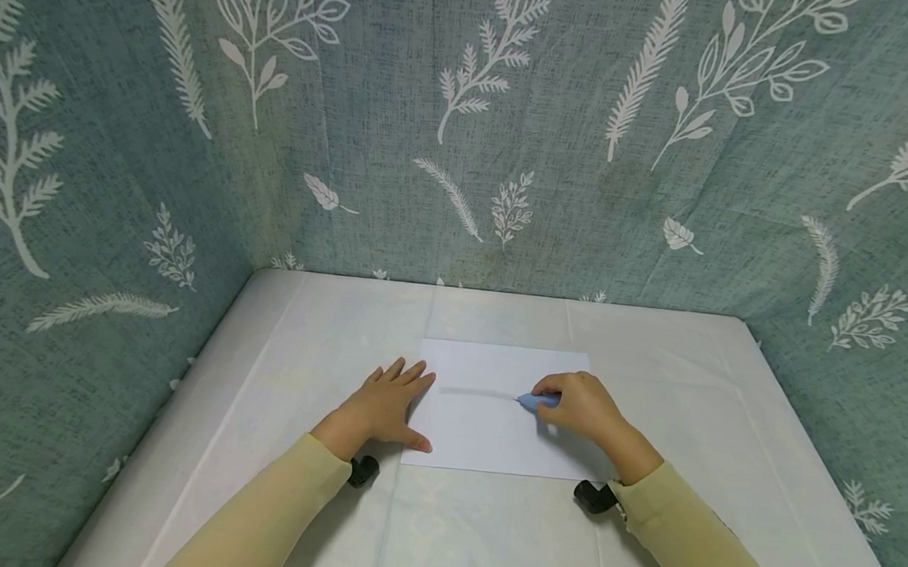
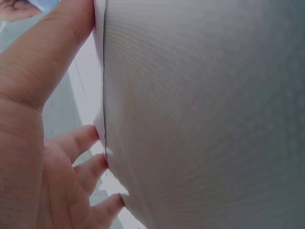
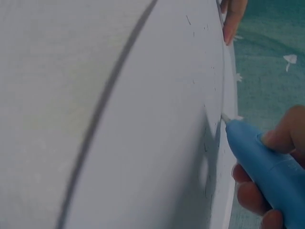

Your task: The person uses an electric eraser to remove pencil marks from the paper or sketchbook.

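A white sheet of paper (image 1: 486, 439) lies flat on the table, with a faint grey streak (image 1: 476, 393) across its upper half. My left hand (image 1: 384, 408) presses on the sheet's left edge, fingers spread and thumb apart. In my right hand (image 1: 581, 405) I grip a blue electric eraser (image 3: 259, 162), thumb on its raised button. Its pale tip touches the paper at the right end of the streak. Small dark crumbs (image 3: 206, 143) are scattered on the paper near the tip. In the left wrist view, my left fingertips (image 2: 90, 136) rest along the paper's edge.
A white cloth (image 1: 333, 313) with fold creases covers the table. Green fabric with white leaf prints (image 1: 384, 147) hangs behind and at both sides. Black wrist cameras (image 1: 595, 497) sit at my cuffs, above the table's near part.
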